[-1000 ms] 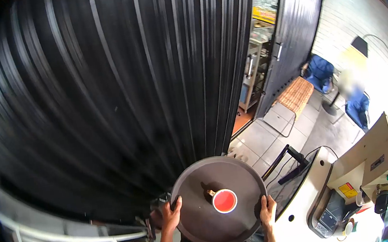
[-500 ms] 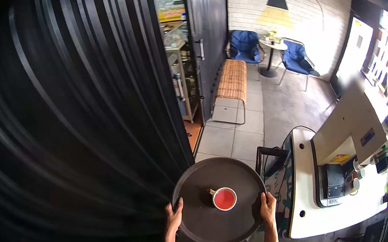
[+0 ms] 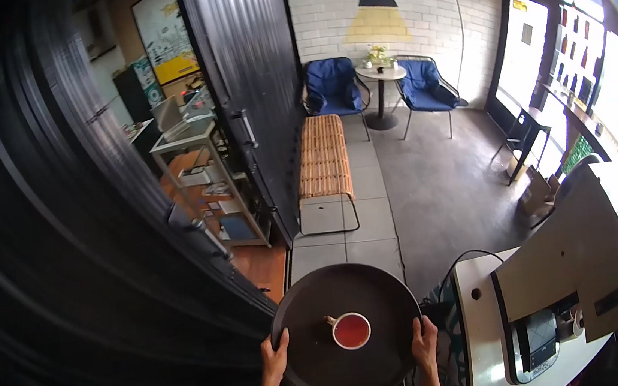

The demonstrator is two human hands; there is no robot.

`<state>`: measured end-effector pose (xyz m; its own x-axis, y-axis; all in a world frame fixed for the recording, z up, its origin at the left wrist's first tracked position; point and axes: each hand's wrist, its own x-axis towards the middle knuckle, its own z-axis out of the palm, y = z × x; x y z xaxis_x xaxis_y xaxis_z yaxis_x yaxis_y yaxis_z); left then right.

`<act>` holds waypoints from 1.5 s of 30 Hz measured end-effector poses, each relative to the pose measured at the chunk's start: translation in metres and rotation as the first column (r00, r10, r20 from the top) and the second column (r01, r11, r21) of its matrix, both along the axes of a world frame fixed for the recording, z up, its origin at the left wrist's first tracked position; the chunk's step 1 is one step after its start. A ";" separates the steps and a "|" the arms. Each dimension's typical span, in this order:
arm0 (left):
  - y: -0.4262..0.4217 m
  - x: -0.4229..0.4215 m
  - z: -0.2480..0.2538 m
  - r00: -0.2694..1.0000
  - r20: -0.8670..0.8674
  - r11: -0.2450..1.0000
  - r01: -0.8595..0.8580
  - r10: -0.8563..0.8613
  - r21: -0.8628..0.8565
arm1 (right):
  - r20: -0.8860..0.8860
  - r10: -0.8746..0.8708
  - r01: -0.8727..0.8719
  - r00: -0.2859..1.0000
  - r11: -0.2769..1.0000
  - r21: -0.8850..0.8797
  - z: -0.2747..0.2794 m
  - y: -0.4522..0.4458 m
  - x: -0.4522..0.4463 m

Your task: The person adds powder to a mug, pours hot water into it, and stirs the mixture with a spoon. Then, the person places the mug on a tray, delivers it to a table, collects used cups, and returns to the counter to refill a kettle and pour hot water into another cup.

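Note:
A round dark serving tray (image 3: 312, 298) is held out in front of me at the bottom of the head view. My left hand (image 3: 274, 356) grips its left rim, thumb on top. On the opposite rim my right hand (image 3: 424, 341) is closed in the same way. Near the tray's middle stands a light-rimmed cup (image 3: 351, 331) of red liquid, its handle pointing to the upper left. Neither hand touches the cup. The fingers under the tray are hidden.
To the left runs a dark corrugated wall with a doorway, a metal shelf (image 3: 193, 133) inside. Ahead are a woven bench (image 3: 324, 157), blue chairs (image 3: 334, 92) and a small round table (image 3: 381, 72). At right, a white counter (image 3: 486, 355) carries a scale (image 3: 537, 342) and a beige machine (image 3: 552, 280).
The view has moved forward and swung left, showing more of the doorway. The bench and chairs look nearer. Both hands still hold the tray, and the cup stays on it.

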<state>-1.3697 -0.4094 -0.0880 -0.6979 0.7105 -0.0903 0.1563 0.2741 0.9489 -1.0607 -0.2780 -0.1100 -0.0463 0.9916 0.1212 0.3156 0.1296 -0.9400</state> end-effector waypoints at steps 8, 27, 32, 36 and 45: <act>0.140 -0.034 0.021 1.000 -0.006 1.000 0.019 -0.019 -0.008 | -0.067 -0.151 0.150 0.986 0.988 -0.025 0.009 0.108 -0.032; 0.583 -0.118 -0.035 0.948 -0.143 0.959 0.283 -0.285 -0.035 | -0.068 -0.490 0.482 0.869 0.870 -0.100 0.016 0.437 -0.092; 0.699 -0.117 0.009 0.901 -0.050 0.900 0.425 -0.431 -0.094 | -0.059 -0.526 0.520 0.849 0.849 -0.091 0.016 0.523 -0.094; 0.775 -0.104 -0.010 0.940 0.103 0.944 0.330 -0.326 -0.021 | -0.094 -0.562 0.558 0.822 0.827 -0.073 0.018 0.602 -0.084; 0.945 -0.077 -0.039 0.789 0.508 0.908 0.417 -0.346 -0.030 | 0.012 -0.472 0.472 0.882 0.881 -0.015 0.014 0.816 -0.038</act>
